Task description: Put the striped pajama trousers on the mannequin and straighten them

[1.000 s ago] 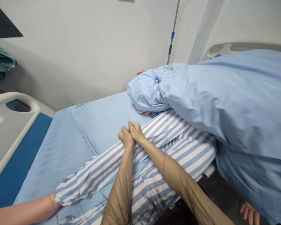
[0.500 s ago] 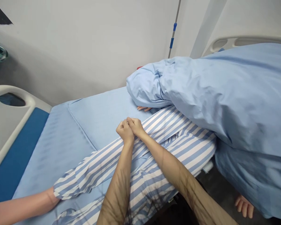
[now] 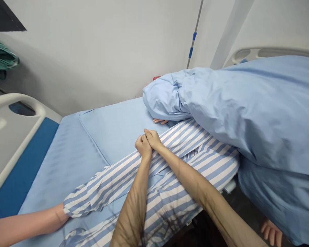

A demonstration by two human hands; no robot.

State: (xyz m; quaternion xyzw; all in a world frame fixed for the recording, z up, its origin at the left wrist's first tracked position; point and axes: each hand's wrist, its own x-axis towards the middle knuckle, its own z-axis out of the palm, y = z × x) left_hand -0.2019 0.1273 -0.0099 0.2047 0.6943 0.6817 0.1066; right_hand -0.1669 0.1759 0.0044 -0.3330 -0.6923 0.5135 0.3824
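Observation:
Both my hands are closed into fists, side by side and touching, on the far striped trouser leg [image 3: 113, 178] of a manikin-like figure lying on the bed. My left hand [image 3: 143, 146] is slightly nearer to me, and my right hand [image 3: 153, 140] presses against it from the right. The undersides of the fingers are hidden, so I cannot tell whether cloth is caught in them. A bare lower leg [image 3: 38, 219] comes out of the trouser cuff at the left. My forearms cross over the near trouser leg.
A light blue quilt [image 3: 221, 99] covers the figure's upper part. Fingers [image 3: 161, 121] show beneath its edge, and another hand [image 3: 271, 233] hangs at lower right. The footboard [image 3: 23, 99] stands at left, a thin pole [image 3: 193, 41] by the wall, green cloth [image 3: 2, 58] at far left.
The view shifts slightly. My fists stay together on the trouser leg, with only small changes in how the hands lie against each other. The quilt and bed stay as they were.

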